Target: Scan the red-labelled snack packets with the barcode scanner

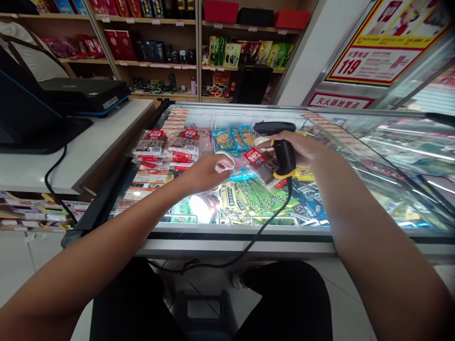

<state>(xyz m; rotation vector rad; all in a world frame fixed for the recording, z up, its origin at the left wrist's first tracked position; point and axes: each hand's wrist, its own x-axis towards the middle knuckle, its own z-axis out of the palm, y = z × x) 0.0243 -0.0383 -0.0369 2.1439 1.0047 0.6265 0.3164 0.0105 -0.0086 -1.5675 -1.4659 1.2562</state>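
Note:
My right hand point(300, 147) is wrapped round a black barcode scanner point(285, 158) with yellow trim, its head pointing left. A cable runs from its handle down over the freezer's front edge. Below and left of the scanner is a tilted, clear packet of dark snack food point(265, 168) with a red label. My left hand point(209, 171) is closed, thumb and forefinger pinched at the packet's clear left side; the exact grip is blurred. White coverings show on fingers of both hands. To the left, similar packets point(185, 141) lie stacked on the glass top.
A chest freezer point(220, 232) with colourful bags under its glass stands before me. At left, a white counter point(106, 135) carries a scale point(85, 92) and a dark screen. Stocked shelves point(152, 21) line the back. My knees and a grey stool point(204, 308) are below.

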